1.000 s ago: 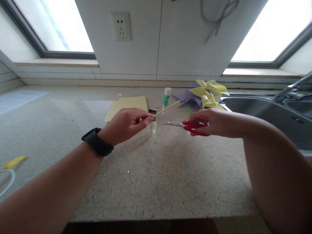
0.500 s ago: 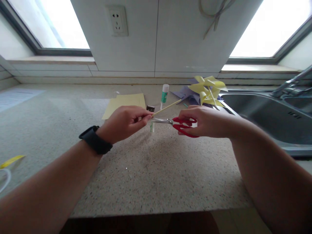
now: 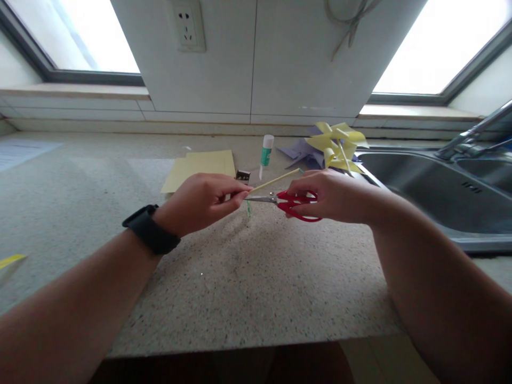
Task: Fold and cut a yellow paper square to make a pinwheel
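Between thumb and forefinger, my left hand (image 3: 210, 202) pinches one end of a thin pale-yellow stick (image 3: 278, 178), which slants up and to the right over the counter. My right hand (image 3: 336, 194) has its fingers through the red handles of a pair of scissors (image 3: 296, 204). Their metal blades point left and look nearly closed, with the tips at my left fingertips beside the stick's end. Whether the blades touch the stick I cannot tell. Below the blades a small clear strip with green marks (image 3: 248, 208) shows on the counter.
Behind my hands stand a glue stick (image 3: 267, 151) and a small dark box (image 3: 242, 176). Yellow paper sheets (image 3: 200, 162) lie to the left. Yellow pinwheels (image 3: 338, 144) and purple paper ones (image 3: 298, 152) rest beside the steel sink (image 3: 420, 186). A yellow strip (image 3: 12, 261) lies far left.
The scissor blades have come closer together at my left fingertips. Both hands keep their grips, and the whole view has shifted slightly.
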The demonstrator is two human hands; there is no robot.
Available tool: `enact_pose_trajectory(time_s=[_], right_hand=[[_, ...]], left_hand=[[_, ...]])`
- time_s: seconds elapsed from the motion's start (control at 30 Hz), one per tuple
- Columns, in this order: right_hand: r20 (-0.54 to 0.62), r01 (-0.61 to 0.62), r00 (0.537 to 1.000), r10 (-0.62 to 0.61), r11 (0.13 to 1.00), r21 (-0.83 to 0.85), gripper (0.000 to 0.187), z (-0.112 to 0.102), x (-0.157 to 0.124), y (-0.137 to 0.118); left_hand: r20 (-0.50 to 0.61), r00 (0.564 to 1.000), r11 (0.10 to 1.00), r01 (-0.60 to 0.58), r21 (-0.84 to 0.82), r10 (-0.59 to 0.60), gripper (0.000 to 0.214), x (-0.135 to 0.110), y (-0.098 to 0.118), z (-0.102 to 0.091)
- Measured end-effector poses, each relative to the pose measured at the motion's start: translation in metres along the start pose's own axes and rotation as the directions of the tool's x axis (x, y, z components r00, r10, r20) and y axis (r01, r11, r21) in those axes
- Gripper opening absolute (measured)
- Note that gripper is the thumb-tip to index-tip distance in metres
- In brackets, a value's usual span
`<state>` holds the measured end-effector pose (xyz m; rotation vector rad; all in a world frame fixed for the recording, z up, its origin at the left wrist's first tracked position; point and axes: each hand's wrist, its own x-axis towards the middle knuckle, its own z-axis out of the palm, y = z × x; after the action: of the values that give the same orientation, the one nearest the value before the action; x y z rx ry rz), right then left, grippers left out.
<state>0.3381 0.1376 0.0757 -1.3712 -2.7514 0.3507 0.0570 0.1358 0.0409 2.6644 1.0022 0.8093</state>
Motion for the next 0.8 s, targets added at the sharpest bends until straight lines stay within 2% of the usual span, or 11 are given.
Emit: enact_pose_trajectory(time_s=[0.23, 0.47, 0.8], right_hand=[[-0.016, 0.013, 1.000, -0.013, 1.000, 0.004, 0.023, -0.0021, -0.0002, 0.0006], [-0.021, 0.029, 0.999, -0.028, 0.995, 0.094, 0.031, -0.0026, -0.0003, 0.0055], [-0.006, 0.013, 1.000, -0.013, 0.998, 0.054, 0.029, -0.0060, -0.0028, 0.0011]], left_hand=[[0.017, 1.000, 1.000, 0.005, 0.019, -0.005, 0.031, -0.0002, 0.0010, -0.0005], [0.021, 1.000, 0.999, 0.021, 0.033, -0.021, 0.031, -0.0003, 0.0008, -0.0005], [-0.005, 1.000, 0.999, -0.009, 0.038, 0.009, 0.029, -0.0008, 0.0012, -0.0013]])
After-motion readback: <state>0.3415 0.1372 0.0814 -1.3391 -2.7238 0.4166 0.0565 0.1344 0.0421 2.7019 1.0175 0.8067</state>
